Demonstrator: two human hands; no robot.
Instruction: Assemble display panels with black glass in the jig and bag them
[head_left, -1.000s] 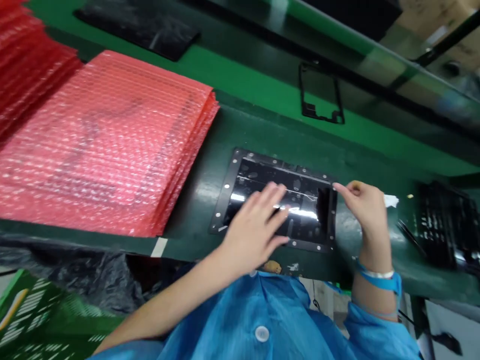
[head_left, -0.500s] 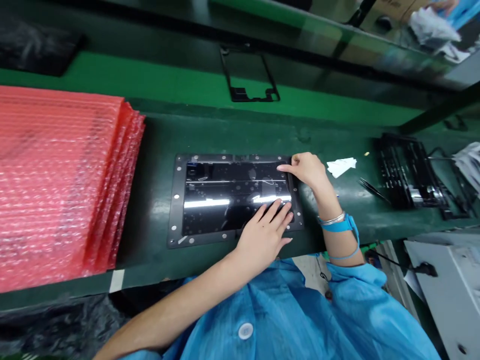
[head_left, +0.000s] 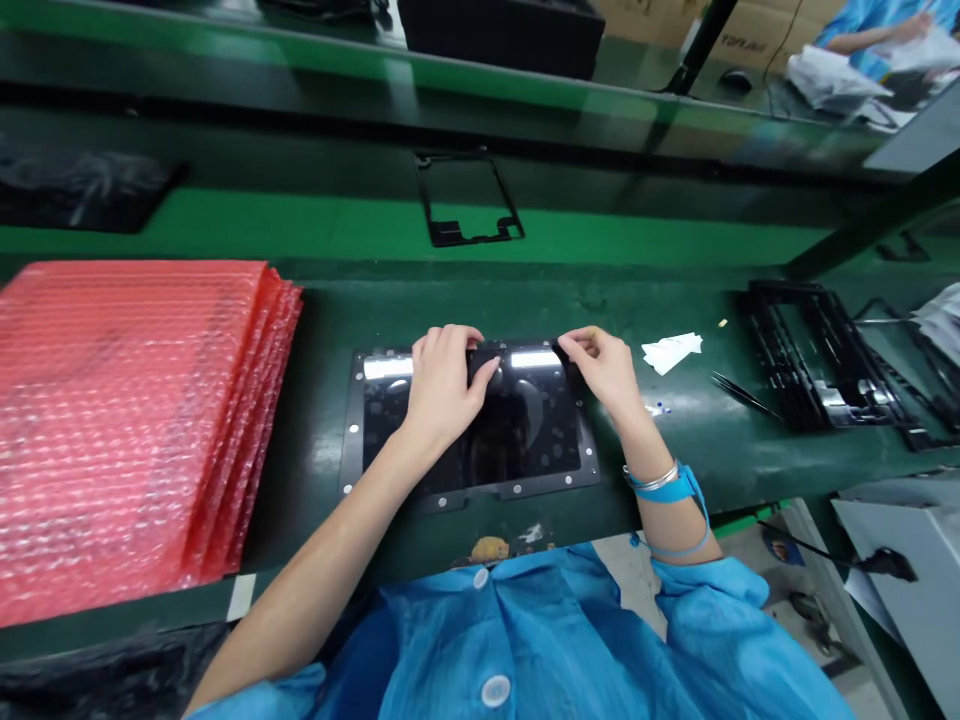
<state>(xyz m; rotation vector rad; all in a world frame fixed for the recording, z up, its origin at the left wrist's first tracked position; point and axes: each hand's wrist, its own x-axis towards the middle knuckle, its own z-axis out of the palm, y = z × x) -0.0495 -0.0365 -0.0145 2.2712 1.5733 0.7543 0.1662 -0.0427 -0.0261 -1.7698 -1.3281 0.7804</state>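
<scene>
A black panel [head_left: 525, 425] lies glossy side up on the worktop [head_left: 322, 420], long axis left to right, the left hand [head_left: 442, 378] at its far edge, thumb and fingers apart, the right hand [head_left: 604, 370] at the far right corner, its grip impossible to tell

Wrist strap [head_left: 670, 487] and tweezers [head_left: 744, 394] suggest an electronics workshop.

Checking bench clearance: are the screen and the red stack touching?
Apart: the head view shows a strip of green bench between the screen and the red stack.
</scene>
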